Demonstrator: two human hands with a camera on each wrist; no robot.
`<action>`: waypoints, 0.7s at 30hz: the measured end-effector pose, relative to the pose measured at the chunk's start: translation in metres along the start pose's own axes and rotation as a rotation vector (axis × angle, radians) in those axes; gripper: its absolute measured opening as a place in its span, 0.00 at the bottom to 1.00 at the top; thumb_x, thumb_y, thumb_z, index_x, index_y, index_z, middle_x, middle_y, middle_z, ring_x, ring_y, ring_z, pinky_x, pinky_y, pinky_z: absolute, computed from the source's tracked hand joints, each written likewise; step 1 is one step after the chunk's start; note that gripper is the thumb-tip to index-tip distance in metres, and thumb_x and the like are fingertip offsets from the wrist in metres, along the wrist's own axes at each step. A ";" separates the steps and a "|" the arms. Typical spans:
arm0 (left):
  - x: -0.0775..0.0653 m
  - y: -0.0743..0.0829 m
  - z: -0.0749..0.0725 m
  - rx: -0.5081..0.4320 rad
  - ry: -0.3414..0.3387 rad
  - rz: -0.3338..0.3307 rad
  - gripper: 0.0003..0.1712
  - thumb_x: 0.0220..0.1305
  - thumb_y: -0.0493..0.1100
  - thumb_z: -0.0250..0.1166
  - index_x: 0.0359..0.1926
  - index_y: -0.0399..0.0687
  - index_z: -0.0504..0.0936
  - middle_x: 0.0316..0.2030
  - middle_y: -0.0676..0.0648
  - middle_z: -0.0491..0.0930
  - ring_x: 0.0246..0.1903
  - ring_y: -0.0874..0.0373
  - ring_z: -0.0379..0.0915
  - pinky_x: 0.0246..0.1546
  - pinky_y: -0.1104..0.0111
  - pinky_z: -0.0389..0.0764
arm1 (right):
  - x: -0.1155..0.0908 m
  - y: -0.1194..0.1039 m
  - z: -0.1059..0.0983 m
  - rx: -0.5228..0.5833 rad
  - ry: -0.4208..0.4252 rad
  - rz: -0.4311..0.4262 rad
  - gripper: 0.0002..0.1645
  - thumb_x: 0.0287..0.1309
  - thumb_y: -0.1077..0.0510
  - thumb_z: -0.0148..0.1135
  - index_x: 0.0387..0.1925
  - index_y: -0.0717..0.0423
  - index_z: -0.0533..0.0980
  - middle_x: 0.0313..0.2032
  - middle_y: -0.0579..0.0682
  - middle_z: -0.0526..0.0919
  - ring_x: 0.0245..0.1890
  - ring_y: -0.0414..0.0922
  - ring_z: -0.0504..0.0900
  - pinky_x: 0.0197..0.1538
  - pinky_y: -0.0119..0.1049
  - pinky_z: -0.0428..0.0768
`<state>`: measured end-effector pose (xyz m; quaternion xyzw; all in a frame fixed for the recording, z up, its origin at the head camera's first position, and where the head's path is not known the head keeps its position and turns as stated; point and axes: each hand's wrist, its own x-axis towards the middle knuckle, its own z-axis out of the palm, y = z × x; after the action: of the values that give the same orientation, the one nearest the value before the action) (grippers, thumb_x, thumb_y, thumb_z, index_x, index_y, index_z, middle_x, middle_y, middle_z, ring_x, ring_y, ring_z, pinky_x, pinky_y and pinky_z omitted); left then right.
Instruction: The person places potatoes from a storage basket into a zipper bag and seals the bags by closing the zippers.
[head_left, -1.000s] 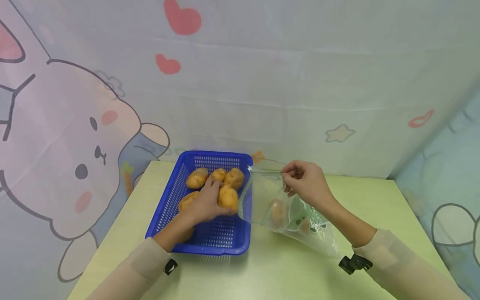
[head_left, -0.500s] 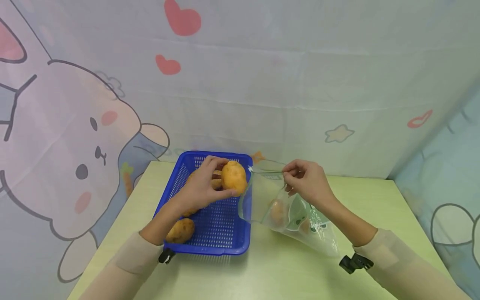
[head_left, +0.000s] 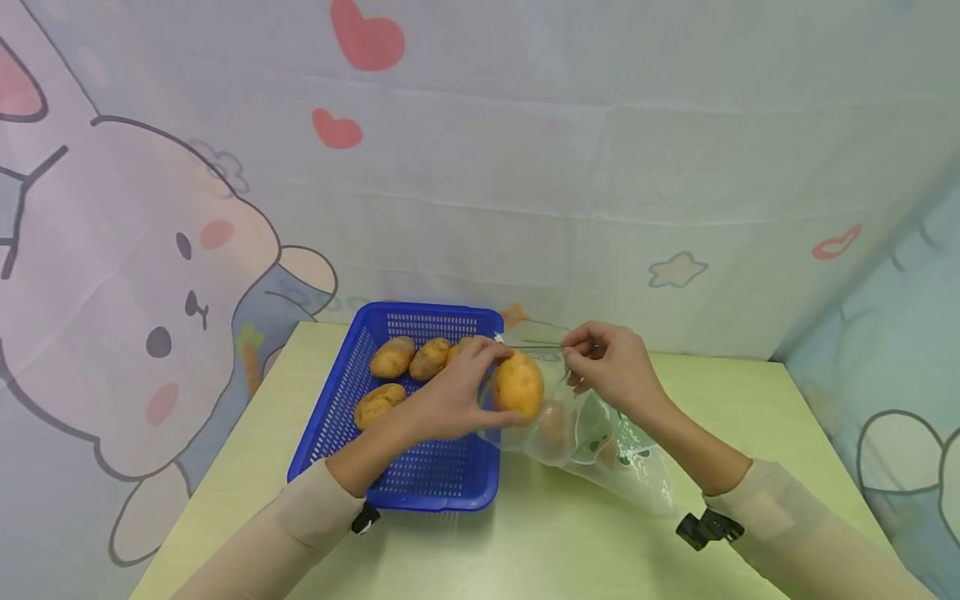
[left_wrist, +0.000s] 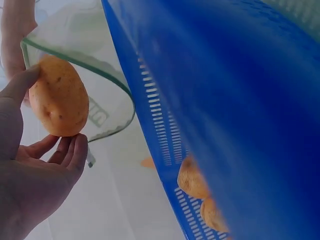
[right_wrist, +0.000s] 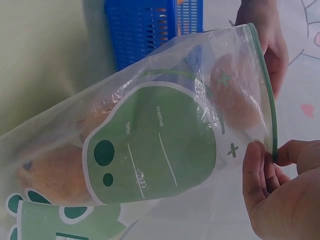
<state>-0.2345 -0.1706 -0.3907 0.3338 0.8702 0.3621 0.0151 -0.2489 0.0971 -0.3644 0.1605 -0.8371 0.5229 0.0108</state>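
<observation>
My left hand (head_left: 457, 392) grips a yellow potato (head_left: 518, 387) between thumb and fingers, right at the mouth of a clear zip bag (head_left: 592, 475). In the left wrist view, that potato (left_wrist: 60, 97) overlaps the bag's green-edged opening (left_wrist: 107, 75). My right hand (head_left: 613, 367) pinches the bag's rim and holds the mouth apart; the right wrist view shows thumb and fingers (right_wrist: 257, 167) on the green zip edge. Through the bag's printed plastic, potatoes (right_wrist: 55, 175) show lying inside.
A blue perforated basket (head_left: 480, 492) stands left of the bag, with several potatoes (head_left: 392, 358) in it. Both stand on a pale green table (head_left: 420, 558). Behind the table hangs a printed cloth backdrop (head_left: 480, 167).
My left hand has lifted the potato out of the basket and carried it rightward to the bag's mouth. The right hand has stayed at the bag's rim.
</observation>
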 end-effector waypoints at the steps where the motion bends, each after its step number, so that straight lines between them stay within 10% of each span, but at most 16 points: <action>1: 0.000 0.001 0.001 0.003 -0.006 -0.001 0.46 0.64 0.58 0.78 0.74 0.46 0.68 0.63 0.45 0.68 0.62 0.50 0.69 0.61 0.54 0.80 | 0.000 0.000 0.000 -0.002 0.000 -0.002 0.09 0.67 0.67 0.62 0.45 0.69 0.83 0.31 0.57 0.86 0.25 0.52 0.87 0.30 0.42 0.90; 13: 0.004 0.010 0.005 0.015 -0.075 0.000 0.44 0.69 0.54 0.74 0.75 0.39 0.67 0.68 0.41 0.67 0.67 0.44 0.69 0.66 0.54 0.77 | -0.002 -0.003 0.001 -0.012 -0.007 -0.015 0.08 0.68 0.67 0.61 0.43 0.63 0.84 0.31 0.57 0.86 0.26 0.52 0.88 0.30 0.42 0.90; 21: 0.015 0.018 -0.042 -0.019 0.076 0.014 0.38 0.68 0.50 0.76 0.72 0.40 0.73 0.65 0.42 0.75 0.63 0.47 0.75 0.63 0.57 0.81 | -0.001 0.000 -0.002 -0.013 -0.018 -0.007 0.09 0.68 0.67 0.62 0.45 0.66 0.83 0.32 0.57 0.86 0.26 0.52 0.88 0.30 0.42 0.90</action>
<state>-0.2478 -0.1785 -0.3448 0.3257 0.8643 0.3828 -0.0172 -0.2479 0.0989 -0.3640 0.1679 -0.8399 0.5161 0.0060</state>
